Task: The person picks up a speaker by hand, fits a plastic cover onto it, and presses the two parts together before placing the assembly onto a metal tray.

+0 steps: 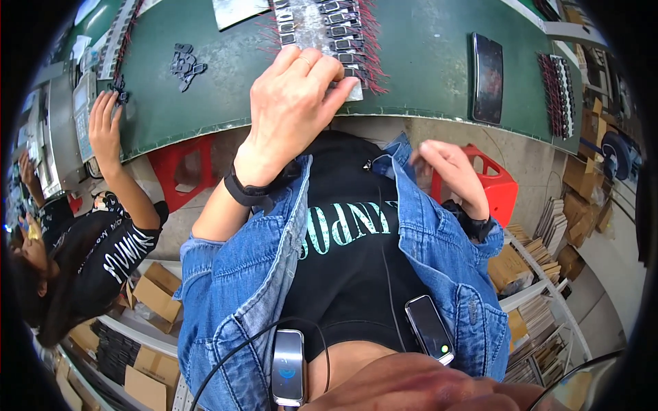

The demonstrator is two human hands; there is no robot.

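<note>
My left hand (291,99) is at the table's near edge, over the near end of a long pale metal strip (308,27). Its fingers are bent and closed, and whatever they grip is hidden under them. Rows of small black framed parts (345,45) line both sides of the strip, with thin red wires (370,51) sticking outward. My right hand (449,168) hangs in front of my open denim jacket, below the table edge and apart from the strip. Its fingertips are smeared by motion, so its grip does not show.
On the green table (226,82) lie a pile of black parts (185,66), a dark phone-like slab (486,79) and another wired strip (562,96). Red stools (181,171) stand below. At left, another person's hand (105,130) reaches onto the table. Cardboard boxes (157,294) sit behind.
</note>
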